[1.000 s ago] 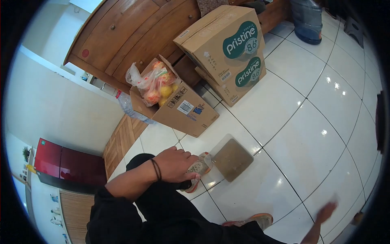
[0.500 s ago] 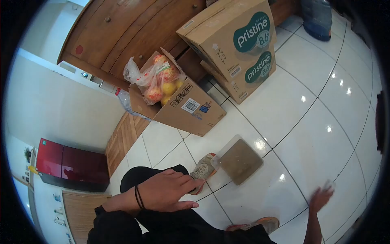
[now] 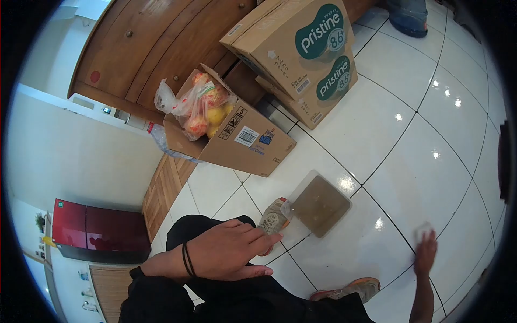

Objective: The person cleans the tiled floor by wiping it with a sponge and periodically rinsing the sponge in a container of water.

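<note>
My left hand [image 3: 231,250], with two dark bands at the wrist, rests over my bent knee in black trousers. Its fingers are apart and nothing is in it. Low over the tiles at the right is my right hand [image 3: 425,253], slightly blurred, fingers together. Something small and pale shows at its fingertips, too blurred to name. Between the hands, a square clear plastic tub [image 3: 321,207] with brownish, murky contents sits on the white tiled floor [image 3: 393,185]. One of my shoes [image 3: 273,219] stands beside the tub, close to my left hand's fingertips; the other [image 3: 358,290] is farther back.
A cardboard box [image 3: 264,153] holds bagged red and yellow fruit [image 3: 207,110]. Behind it stand stacked Pristine boxes [image 3: 307,59] and a wooden drawer cabinet [image 3: 151,43]. A bluish water jug [image 3: 407,19] is at the far right; a red fridge [image 3: 102,226] is at left.
My right hand has moved a little across the tiles, with the pale thing still at its fingertips. My left hand stays over the knee. The view has shifted slightly.
</note>
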The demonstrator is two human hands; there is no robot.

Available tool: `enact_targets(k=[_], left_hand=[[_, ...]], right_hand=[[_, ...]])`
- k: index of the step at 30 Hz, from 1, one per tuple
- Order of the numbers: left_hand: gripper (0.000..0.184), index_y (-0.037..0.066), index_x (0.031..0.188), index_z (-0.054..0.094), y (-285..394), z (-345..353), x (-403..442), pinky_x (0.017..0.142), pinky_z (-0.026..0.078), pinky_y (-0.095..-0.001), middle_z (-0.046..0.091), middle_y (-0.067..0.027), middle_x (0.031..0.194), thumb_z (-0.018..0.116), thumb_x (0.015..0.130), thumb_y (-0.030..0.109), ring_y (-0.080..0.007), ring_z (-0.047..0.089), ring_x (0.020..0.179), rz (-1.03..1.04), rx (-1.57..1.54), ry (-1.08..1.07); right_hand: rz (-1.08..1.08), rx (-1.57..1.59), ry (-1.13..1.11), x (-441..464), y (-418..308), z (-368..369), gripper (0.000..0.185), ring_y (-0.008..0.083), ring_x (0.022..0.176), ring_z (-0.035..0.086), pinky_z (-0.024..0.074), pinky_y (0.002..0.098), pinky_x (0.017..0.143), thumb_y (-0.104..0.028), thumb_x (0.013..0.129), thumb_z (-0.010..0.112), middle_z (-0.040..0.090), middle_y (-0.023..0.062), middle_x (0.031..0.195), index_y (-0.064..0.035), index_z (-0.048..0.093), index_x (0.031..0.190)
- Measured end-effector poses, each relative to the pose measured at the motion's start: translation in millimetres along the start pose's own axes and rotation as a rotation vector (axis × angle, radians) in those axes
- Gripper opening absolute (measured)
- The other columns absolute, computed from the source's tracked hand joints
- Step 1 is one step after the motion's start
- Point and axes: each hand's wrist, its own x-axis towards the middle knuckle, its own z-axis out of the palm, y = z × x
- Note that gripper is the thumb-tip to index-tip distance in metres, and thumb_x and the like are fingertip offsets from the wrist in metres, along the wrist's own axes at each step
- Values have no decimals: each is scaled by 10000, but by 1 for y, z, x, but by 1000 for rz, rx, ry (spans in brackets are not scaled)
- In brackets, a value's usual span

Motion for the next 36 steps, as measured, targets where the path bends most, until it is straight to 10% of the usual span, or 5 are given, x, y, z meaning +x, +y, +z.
enact_targets(k=[7,11,16,25,36], left_hand=[[591,32,1335,452,0,-1,4,853,450,-357,597,-71,976,570,935,449,-257,613,922,3,20,-20],[635,49,1360,440,3,-6,8,917,435,-397,612,-148,1092,577,919,485,-317,597,1031,-52,-32,-80],[633,32,1321,484,15,-14,22,903,437,-401,628,-153,1099,642,872,449,-313,606,994,-37,-46,-77],[620,87,1479,337,19,-13,60,956,440,-469,574,-173,1276,581,963,330,-379,569,1094,26,-23,-249],[609,-1,1350,469,12,-17,105,894,480,-418,640,-203,1110,652,884,348,-332,629,1033,-31,-86,-171]], right_hand=[[257,-431,489,-165,216,126,535,400,1407,273,270,472,1140,-301,1040,288,200,191,1570,-41,230,1504],[1125,86,-253,-170,205,105,509,488,1382,258,363,570,1039,-260,1015,329,202,225,1555,29,328,1433],[461,33,490,-122,167,221,525,320,1433,245,167,477,1180,-210,1012,371,295,187,1533,25,268,1470],[-284,392,122,-6,-125,26,479,311,1422,298,232,455,1175,-148,916,466,336,140,1524,-181,459,1394],[757,3,439,-53,83,58,539,336,1352,374,355,466,1057,-264,916,553,479,119,1401,-131,425,1422]])
